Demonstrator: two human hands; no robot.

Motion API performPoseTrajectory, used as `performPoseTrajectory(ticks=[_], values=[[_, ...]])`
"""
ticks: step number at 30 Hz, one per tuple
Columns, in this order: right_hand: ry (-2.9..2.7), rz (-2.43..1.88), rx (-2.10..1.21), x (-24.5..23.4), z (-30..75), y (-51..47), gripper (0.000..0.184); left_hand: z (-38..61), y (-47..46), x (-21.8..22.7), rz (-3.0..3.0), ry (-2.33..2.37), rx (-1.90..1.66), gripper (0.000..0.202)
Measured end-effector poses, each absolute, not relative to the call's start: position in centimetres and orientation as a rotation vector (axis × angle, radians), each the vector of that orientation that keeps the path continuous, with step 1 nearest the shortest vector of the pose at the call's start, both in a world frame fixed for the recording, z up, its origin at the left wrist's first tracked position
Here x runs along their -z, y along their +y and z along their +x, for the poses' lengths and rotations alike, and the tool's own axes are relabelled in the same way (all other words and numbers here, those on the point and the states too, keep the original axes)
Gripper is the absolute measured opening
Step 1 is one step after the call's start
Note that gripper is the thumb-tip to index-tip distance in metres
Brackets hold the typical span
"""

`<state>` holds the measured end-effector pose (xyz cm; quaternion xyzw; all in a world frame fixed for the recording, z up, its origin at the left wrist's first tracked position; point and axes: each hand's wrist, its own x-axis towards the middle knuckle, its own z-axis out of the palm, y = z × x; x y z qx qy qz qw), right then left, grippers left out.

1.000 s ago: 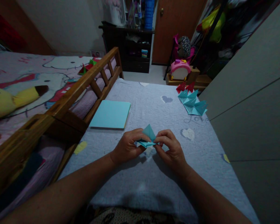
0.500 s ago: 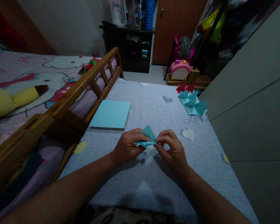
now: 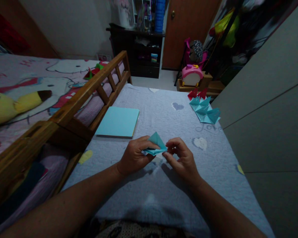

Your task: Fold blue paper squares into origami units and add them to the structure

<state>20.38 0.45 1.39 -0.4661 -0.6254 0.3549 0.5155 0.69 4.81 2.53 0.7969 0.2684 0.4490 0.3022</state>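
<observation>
As L hand (image 3: 136, 152) pinches creased ppr (image 3: 156, 140), R fingers (image 3: 171, 159) flank tip (image 3: 164, 150).

Turquoise paper (image 3: 158, 140), folded, pointed at top

Bare left hand (image 3: 135, 153): closed in a grip, fingers laid together and pointing toward the right fingertips, thumb beneath them. Bare right hand (image 3: 185, 162): fingers curled, index fingertip just above thumb tip, both facing the left fingers; whether they pinch cannot be told. Left wrist (image 3: 119, 168) and right wrist (image 3: 198, 181) sit behind the fingers. Bare left forearm (image 3: 81, 198) and bare right forearm (image 3: 224, 208) spread outward, away from the fingers.
</observation>
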Motion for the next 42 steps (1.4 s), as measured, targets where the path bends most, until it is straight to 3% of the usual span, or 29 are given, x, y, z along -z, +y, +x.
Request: performPoseTrajectory(ticks=[3, 7, 12, 17, 25, 36, 42], values=[[-1.497, -1.101, -0.924, -1.4, 20.3, 0.5, 0.004, 0.8, 4.7, -2.4, 2.104, 0.746, -1.168, 0.004], [-1.416, -1.128, -1.051, -1.3, 20.3, 0.6, 0.006, 1.3, 4.5, -2.5, 2.008, 0.837, -1.194, 0.007], [-1.320, -1.147, -1.132, -1.1, 20.2, 0.8, 0.009, 1.7, 4.2, -3.0, 1.687, 1.021, -1.244, 0.036], [-1.246, -1.104, -1.184, -0.9, 20.3, 0.8, 0.013, 2.1, 4.4, -2.8, 1.090, 0.841, -1.089, 0.075], [-1.162, -1.072, -1.245, -0.8, 20.2, 0.8, 0.016, 3.3, 3.9, -1.5, 0.965, 0.778, -0.969, 0.023], [-1.372, -1.153, -1.197, -1.0, 20.6, 0.9, 0.016, 3.1, 4.0, -1.2, 1.181, 0.846, -0.788, 0.027], [-1.322, -1.140, -1.163, -1.8, 21.1, 1.1, 0.022, 2.9, 4.2, -1.2, 1.254, 0.827, -0.691, 0.018]])
